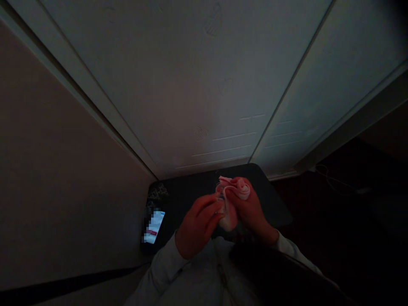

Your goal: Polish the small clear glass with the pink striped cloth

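Head view: pink cloth in both hands over dark small table

Head camera, dim light. Pink cloth (pixel 232 212), partly rolled, held up in front of the torso, above the dark tabletop (pixel 188 187). Rolled end at upper right, paler flap hanging down; small bluish patch near the middle, too dark to identify.

Right hand (pixel 253 210): wrapped round the rolled end, thumb across the near side, fingers behind, pinching the cloth. Left hand (pixel 196 223): fingers bent, thumb and fingertips closed in on the cloth's left edge; exact grip on the fabric hard to tell. Both wrists come out of light sleeves (pixel 164 261).

Phone (pixel 156 227), screen lit, at the table's left side, left of the left hand and well apart from the cloth. Part of the screen pixelated. Tangled small item (pixel 158 192) at the table's far left corner, beyond the phone; type unclear. Pale panels (pixel 197 85) stand behind the table, with a raised heart and line pattern. Thin white cable (pixel 334 182) off to the right, in the dark area.
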`<state>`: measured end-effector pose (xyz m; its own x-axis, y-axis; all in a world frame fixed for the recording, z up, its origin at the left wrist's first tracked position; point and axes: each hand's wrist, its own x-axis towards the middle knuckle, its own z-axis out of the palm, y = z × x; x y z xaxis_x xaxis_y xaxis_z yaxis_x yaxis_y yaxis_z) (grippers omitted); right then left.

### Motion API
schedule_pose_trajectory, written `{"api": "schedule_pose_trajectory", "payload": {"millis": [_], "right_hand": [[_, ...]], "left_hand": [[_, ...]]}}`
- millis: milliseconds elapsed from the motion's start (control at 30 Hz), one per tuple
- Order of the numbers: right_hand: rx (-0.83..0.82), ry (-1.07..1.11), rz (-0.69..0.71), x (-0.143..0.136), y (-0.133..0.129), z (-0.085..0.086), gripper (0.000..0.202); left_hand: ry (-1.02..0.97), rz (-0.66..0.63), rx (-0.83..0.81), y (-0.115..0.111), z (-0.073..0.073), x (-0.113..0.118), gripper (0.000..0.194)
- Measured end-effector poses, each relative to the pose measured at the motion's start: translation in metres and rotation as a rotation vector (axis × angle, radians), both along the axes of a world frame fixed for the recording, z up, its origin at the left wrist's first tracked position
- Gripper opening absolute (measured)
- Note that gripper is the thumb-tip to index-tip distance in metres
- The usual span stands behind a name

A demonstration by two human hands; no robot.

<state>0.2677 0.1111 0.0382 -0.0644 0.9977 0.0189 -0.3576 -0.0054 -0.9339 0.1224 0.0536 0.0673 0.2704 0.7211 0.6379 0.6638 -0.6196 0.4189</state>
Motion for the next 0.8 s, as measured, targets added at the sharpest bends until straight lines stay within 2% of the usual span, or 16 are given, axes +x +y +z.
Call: {"api": "schedule_pose_trajectory", "payload": {"millis": [200,367,467,800], "right_hand": [[0.021,0.004,0.043,0.003,-0.001,0.009,0.027],[0.047,-0.074,-0.025,0.007,-0.001,0.013,0.028],[0.038,-0.064,-0.015,0.009,-0.001,0.011,0.027],[-0.004,0.049,0.049,0.009,-0.005,0.013,0.029]], "left_hand": [[0.122,0.004,0.067,-0.002,0.014,-0.003,0.025],[0.092,0.097,0.149,-0.01,0.026,-0.01,0.027],[0.073,0.137,0.185,-0.015,0.032,-0.014,0.032],[0.021,0.152,0.191,-0.019,0.034,-0.016,0.036]]}}
